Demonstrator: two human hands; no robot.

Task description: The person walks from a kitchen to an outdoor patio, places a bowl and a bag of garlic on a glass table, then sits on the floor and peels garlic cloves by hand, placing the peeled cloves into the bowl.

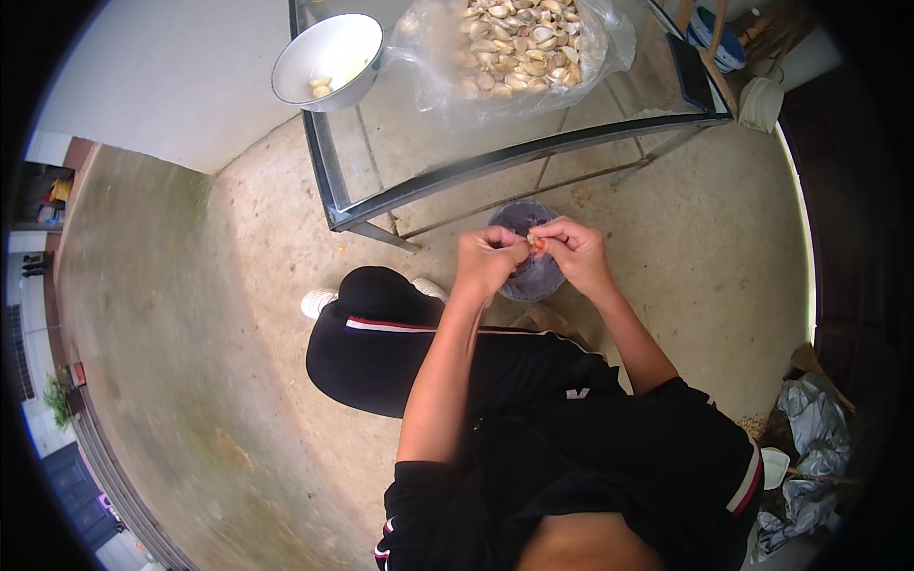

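My left hand (493, 260) and my right hand (573, 253) meet at the fingertips above a grey bucket (532, 282) on the floor. Between them they pinch a small garlic clove (533, 241); an orange-red spot shows at my right fingertips, and I cannot tell what it is. On the glass-topped table beyond lies an open clear plastic bag (443, 96) full of unpeeled garlic cloves (525, 46). A white enamel bowl (289, 68) with a dark rim stands at the table's left corner, with a few peeled cloves (320, 87) inside.
The dark metal edge of the table (514, 151) runs just beyond the bucket. A dark phone (691, 71) lies at the table's right end, near a white plastic container (761, 105). Crumpled grey plastic (814, 428) lies on the floor at lower right.
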